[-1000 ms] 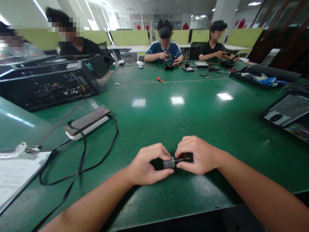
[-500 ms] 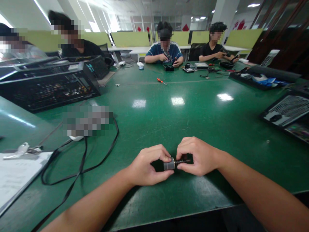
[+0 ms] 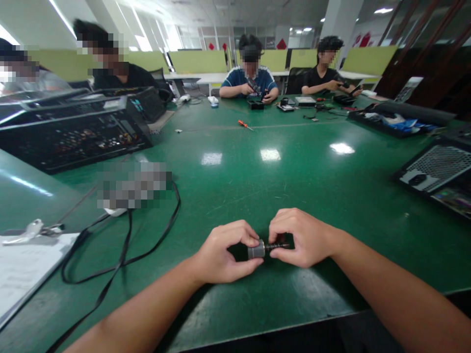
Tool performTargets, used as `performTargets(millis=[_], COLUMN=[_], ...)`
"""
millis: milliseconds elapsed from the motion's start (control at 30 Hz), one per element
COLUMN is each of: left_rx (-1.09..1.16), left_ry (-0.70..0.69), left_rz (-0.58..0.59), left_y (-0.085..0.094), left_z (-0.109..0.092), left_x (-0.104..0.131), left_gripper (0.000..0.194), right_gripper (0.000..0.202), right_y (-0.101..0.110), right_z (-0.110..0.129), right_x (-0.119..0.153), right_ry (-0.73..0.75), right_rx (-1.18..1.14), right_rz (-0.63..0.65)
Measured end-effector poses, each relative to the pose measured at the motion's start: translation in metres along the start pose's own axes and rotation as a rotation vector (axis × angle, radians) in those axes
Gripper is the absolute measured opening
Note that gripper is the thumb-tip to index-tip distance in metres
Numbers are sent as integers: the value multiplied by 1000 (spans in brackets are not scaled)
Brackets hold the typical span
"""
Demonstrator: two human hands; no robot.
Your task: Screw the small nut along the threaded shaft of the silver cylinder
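Note:
Just above the green table [image 3: 235,191], near its front edge, my left hand [image 3: 222,252] is closed on a small grey cylinder [image 3: 256,249], thumb below and fingertips above. From the cylinder's right end runs a thin dark ribbed shaft [image 3: 281,246], pointing right. My right hand [image 3: 303,238] pinches this shaft between thumb and fingers close to the cylinder. The shaft's tip shows inside the curl of the right hand. Cylinder and shaft are in line and look like one piece; its exact kind I cannot make out.
Black cables [image 3: 167,235] loop at left beside a clipboard with paper [image 3: 40,264]. Open computer cases stand at left [image 3: 73,139] and right [image 3: 434,169]. An orange screwdriver [image 3: 243,124] lies farther back. Several people sit around the table; one works opposite [image 3: 250,78].
The view has shifted very slightly. My left hand and the cylinder have moved a touch left; both hands keep the same grip.

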State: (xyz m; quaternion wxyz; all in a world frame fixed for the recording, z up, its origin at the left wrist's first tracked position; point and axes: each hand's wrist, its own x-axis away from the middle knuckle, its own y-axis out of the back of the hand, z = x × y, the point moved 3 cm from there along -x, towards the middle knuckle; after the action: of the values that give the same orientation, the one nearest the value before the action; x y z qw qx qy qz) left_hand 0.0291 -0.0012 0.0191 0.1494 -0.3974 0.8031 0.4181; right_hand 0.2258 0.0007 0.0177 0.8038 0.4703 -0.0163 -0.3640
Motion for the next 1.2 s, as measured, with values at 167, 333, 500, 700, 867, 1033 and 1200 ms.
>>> performTargets(millis=[167,333,500,700,867,1033,1200], left_rx=[-14,-15,-15,-21,-24,-24,-25], left_ry=[-5,3,-6,-17,-18,-24,-32], left_rz=[-6,-11,-9,-10,-8,-6,-7], left_y=[0,1,1,1,1,1,1], left_z=[0,0,0,-1,-1,0,1], left_x=[1,1,1,1,1,1,2], left_gripper=[21,19,21,23,22,19,20], right_gripper=[9,9,9,9,9,9,10], right_y=[1,1,1,1,3,4,5], right_z=[0,1,1,0,1,1,0], right_x=[0,0,0,1,1,2,2], right_ry=[-1,1,0,-5,-18,-60,-70], right_rx=[9,9,9,19,19,28,45], right_rz=[-2,-5,-6,-2,14,55,62])
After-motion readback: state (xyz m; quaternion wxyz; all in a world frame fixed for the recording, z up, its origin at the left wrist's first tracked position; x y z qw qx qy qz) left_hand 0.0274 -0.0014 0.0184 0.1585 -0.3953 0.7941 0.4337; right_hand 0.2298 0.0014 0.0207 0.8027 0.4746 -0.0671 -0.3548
